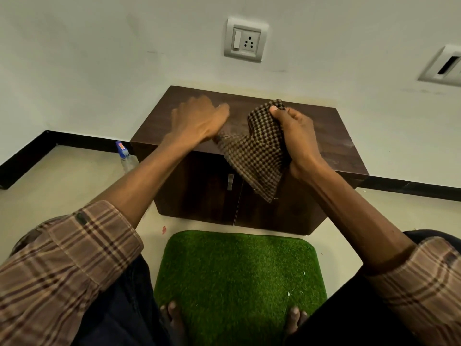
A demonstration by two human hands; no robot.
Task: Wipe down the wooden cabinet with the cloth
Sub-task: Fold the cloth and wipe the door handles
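Observation:
A low dark wooden cabinet (324, 136) with two doors stands against the white wall. My right hand (296, 136) grips a bunched brown checked cloth (257, 156) above the cabinet top. The cloth's loose end hangs over the front edge, down past the doors. My left hand (199, 121) is blurred and hovers over the left half of the top, back upward and thumb pointing right. One corner of the cloth reaches the heel of this hand. Whether its fingers hold that corner is hidden.
A green artificial-grass mat (239, 273) lies on the floor in front of the cabinet, with my toes on its near edge. A clear spray bottle (126, 158) with a blue top stands on the floor left of the cabinet. A wall socket (245, 39) is above.

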